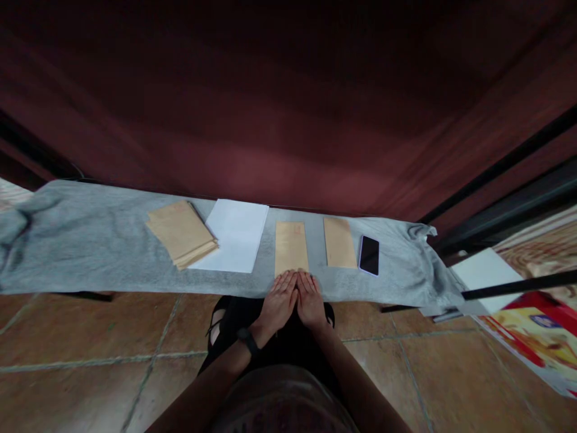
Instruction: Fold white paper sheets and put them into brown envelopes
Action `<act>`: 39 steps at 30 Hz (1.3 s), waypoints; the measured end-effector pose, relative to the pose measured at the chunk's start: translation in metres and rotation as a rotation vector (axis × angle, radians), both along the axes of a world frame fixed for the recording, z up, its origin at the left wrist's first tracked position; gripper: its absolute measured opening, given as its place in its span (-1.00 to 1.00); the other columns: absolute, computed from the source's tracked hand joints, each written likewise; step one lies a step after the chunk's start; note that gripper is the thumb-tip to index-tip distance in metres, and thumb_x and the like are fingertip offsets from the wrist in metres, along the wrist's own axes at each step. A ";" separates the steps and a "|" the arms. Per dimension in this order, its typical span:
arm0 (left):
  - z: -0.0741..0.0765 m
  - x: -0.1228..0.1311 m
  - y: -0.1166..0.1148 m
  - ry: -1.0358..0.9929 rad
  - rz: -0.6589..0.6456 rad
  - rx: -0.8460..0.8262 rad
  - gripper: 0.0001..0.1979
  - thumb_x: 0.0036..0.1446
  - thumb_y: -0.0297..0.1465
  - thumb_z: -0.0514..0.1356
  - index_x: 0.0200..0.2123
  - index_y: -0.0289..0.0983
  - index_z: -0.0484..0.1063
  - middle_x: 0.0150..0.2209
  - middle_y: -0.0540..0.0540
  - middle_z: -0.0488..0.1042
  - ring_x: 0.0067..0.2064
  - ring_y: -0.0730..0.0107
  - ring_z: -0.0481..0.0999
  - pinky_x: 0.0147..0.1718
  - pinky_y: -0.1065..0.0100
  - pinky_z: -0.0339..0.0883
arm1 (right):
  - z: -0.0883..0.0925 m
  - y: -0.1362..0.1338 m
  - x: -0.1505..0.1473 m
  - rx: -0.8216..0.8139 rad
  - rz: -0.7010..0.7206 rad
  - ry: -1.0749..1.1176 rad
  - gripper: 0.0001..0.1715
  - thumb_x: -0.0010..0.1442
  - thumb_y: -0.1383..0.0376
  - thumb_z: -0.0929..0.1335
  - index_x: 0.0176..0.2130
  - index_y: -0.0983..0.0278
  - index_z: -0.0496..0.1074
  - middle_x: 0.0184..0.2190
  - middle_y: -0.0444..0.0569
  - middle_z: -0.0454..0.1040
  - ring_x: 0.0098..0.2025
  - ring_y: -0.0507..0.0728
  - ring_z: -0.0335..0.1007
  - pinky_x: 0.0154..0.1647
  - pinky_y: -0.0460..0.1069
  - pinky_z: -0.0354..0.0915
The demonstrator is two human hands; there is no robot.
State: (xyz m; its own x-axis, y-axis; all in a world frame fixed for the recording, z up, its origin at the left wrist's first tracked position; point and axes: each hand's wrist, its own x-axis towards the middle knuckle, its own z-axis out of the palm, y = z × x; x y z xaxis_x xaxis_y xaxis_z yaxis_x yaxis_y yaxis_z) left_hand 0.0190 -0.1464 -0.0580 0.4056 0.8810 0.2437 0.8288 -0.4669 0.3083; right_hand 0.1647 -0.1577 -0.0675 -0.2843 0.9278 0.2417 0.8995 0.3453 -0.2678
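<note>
A brown paper envelope [291, 243] with small red marks near its top right lies straight in front of me on the grey cloth. My left hand [282, 297] and my right hand [309, 297] rest flat side by side on its near end, fingers stretched out and fingertips meeting. Neither hand grips anything; the envelope's near edge is hidden under them. To the right lies a second brown envelope [339, 242]. Over on the left, a stack of brown envelopes [183, 231] partly covers a pile of white paper [237, 234].
A phone [369, 255] with a purple edge lies at the right. The long narrow table under the grey cloth [99, 240] backs onto a dark red panel [288, 132]. A red and yellow box [541, 337] stands on the tiled floor at the far right.
</note>
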 end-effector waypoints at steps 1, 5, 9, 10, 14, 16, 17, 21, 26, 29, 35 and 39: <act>-0.001 0.000 -0.004 0.009 0.012 0.001 -0.45 0.43 -0.31 -0.12 0.41 -0.36 0.08 0.39 -0.24 0.19 0.43 0.21 0.14 0.39 0.05 0.06 | 0.000 0.000 0.003 -0.010 0.014 -0.010 -0.38 0.41 0.39 0.12 0.39 0.40 0.15 0.40 0.11 0.18 0.45 0.18 0.03 0.46 0.18 -0.04; 0.001 -0.004 -0.010 0.046 0.055 0.003 -0.40 0.42 -0.20 -0.06 0.39 -0.41 0.13 0.41 -0.29 0.14 0.45 0.14 0.07 0.40 0.05 0.02 | 0.000 0.000 0.012 -0.016 0.009 -0.038 -0.38 0.42 0.32 0.16 0.40 0.34 0.14 0.40 0.10 0.18 0.44 0.19 0.04 0.46 0.19 -0.07; 0.007 -0.011 -0.010 0.077 0.059 0.008 -0.37 0.40 -0.18 -0.02 0.39 -0.43 0.11 0.41 -0.32 0.12 0.46 0.12 0.04 0.41 0.04 -0.01 | 0.000 0.001 0.023 0.011 -0.030 -0.015 -0.41 0.46 0.26 0.16 0.39 0.31 0.17 0.37 0.10 0.23 0.41 0.21 0.12 0.44 0.20 -0.04; 0.007 -0.013 -0.011 0.088 0.064 0.008 -0.36 0.40 -0.18 -0.01 0.39 -0.45 0.11 0.41 -0.34 0.11 0.46 0.11 0.03 0.41 0.04 -0.02 | 0.000 0.001 0.027 0.019 -0.042 -0.007 -0.42 0.46 0.26 0.15 0.39 0.32 0.18 0.37 0.10 0.24 0.41 0.22 0.13 0.44 0.21 -0.04; 0.009 -0.019 -0.013 0.143 0.069 -0.010 -0.33 0.36 -0.21 0.05 0.37 -0.52 0.11 0.41 -0.41 0.08 0.47 0.03 -0.02 0.41 0.02 -0.05 | 0.002 0.002 0.039 0.042 -0.066 0.017 -0.45 0.48 0.25 0.13 0.34 0.33 0.26 0.34 0.11 0.29 0.41 0.26 0.11 0.44 0.26 -0.05; 0.010 -0.018 -0.013 0.169 0.063 -0.029 -0.32 0.34 -0.22 0.08 0.37 -0.55 0.11 0.41 -0.44 0.07 0.47 -0.01 -0.03 0.41 0.00 -0.04 | 0.004 0.003 0.038 0.056 -0.077 0.040 -0.45 0.48 0.24 0.12 0.33 0.34 0.27 0.35 0.13 0.27 0.43 0.26 0.06 0.43 0.27 -0.04; 0.010 -0.017 -0.013 0.181 0.063 -0.040 -0.31 0.33 -0.22 0.08 0.36 -0.56 0.12 0.41 -0.45 0.08 0.47 -0.03 -0.03 0.40 0.00 -0.04 | 0.005 0.003 0.035 0.062 -0.081 0.055 -0.44 0.48 0.24 0.12 0.34 0.36 0.25 0.37 0.15 0.24 0.44 0.26 0.03 0.43 0.27 -0.03; 0.010 -0.015 -0.012 0.223 0.056 -0.072 -0.35 0.34 -0.31 0.03 0.37 -0.59 0.10 0.41 -0.46 0.06 0.46 -0.05 -0.03 0.41 0.00 -0.05 | 0.008 0.001 0.007 0.026 0.027 0.079 -0.39 0.49 0.22 0.10 0.41 0.37 0.12 0.42 0.14 0.13 0.47 0.22 -0.03 0.44 0.22 0.00; 0.006 -0.017 -0.012 0.254 0.036 -0.085 -0.34 0.27 -0.52 -0.04 0.41 -0.54 -0.01 0.44 -0.42 0.00 0.48 0.03 -0.08 0.42 0.01 -0.07 | 0.006 -0.003 -0.017 -0.044 0.091 0.021 -0.39 0.49 0.18 0.12 0.40 0.37 0.15 0.40 0.13 0.17 0.46 0.20 0.01 0.45 0.20 -0.03; 0.005 -0.018 -0.012 0.260 0.028 -0.095 -0.32 0.27 -0.47 0.00 0.42 -0.55 -0.04 0.44 -0.45 -0.03 0.48 -0.01 -0.11 0.41 -0.03 -0.06 | 0.005 -0.001 -0.010 -0.033 0.058 0.009 -0.40 0.49 0.17 0.13 0.40 0.33 0.14 0.40 0.11 0.16 0.44 0.20 0.04 0.46 0.21 -0.05; 0.007 -0.018 -0.011 0.253 0.027 -0.118 -0.23 0.27 -0.33 0.11 0.43 -0.53 -0.07 0.45 -0.45 -0.05 0.48 -0.07 -0.13 0.41 -0.06 -0.08 | 0.004 0.005 0.015 -0.012 0.018 -0.010 -0.41 0.50 0.20 0.11 0.40 0.34 0.15 0.40 0.11 0.16 0.44 0.21 0.06 0.44 0.21 -0.02; 0.009 -0.019 -0.011 0.263 0.027 -0.133 -0.20 0.26 -0.31 0.14 0.43 -0.54 -0.09 0.45 -0.45 -0.08 0.48 -0.06 -0.16 0.42 -0.03 -0.11 | 0.004 0.005 0.023 -0.005 0.011 -0.034 -0.41 0.49 0.21 0.11 0.38 0.39 0.17 0.40 0.14 0.16 0.43 0.22 0.07 0.44 0.20 -0.01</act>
State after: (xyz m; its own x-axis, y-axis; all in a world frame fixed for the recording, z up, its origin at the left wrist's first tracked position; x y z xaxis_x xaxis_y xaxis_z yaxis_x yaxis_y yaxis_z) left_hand 0.0004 -0.1574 -0.0490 0.4155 0.9095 0.0146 0.9000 -0.4133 0.1385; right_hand 0.1877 -0.1529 -0.0636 -0.3026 0.9256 0.2273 0.9043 0.3541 -0.2384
